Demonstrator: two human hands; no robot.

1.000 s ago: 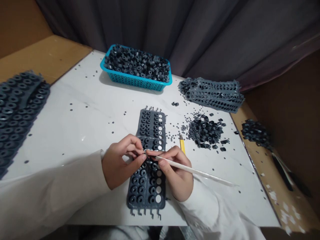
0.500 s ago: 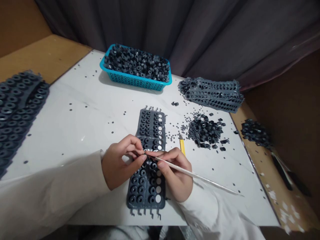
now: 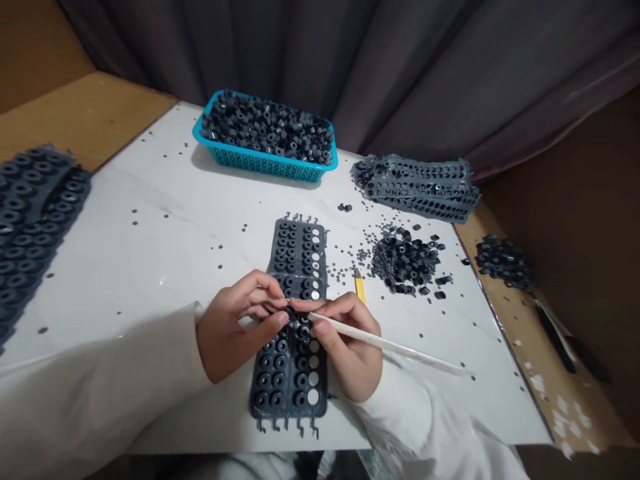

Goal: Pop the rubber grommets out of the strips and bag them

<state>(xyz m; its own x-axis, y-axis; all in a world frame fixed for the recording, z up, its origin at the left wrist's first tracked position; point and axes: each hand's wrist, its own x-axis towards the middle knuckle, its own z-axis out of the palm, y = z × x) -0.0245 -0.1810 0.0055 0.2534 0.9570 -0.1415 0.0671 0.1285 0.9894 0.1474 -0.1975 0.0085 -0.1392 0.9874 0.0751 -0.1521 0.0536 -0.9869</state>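
Note:
My left hand (image 3: 239, 325) and my right hand (image 3: 346, 348) meet over a dark grey moulded sheet of small rubber rings (image 3: 289, 377). Some of its holes show white. My left fingers pinch a small black ring (image 3: 289, 309) at the sheet's middle, though the fingers partly hide it. My right hand grips a thin white stick (image 3: 385, 345), whose tip touches that spot. Part of the sheet lies hidden under both hands.
A turquoise plastic basket (image 3: 263, 167) full of black rings stands at the back. To its right lie stacked grey sheets (image 3: 415, 188), a loose pile of rings (image 3: 404, 261) and a yellow stick (image 3: 358, 285). More sheets (image 3: 30, 227) lie at left. Black crumbs dot the white tabletop (image 3: 125, 280).
The whole scene has slid slightly left in view. The white stick's far end dipped and then rose again, while both hands stayed together at the sheet.

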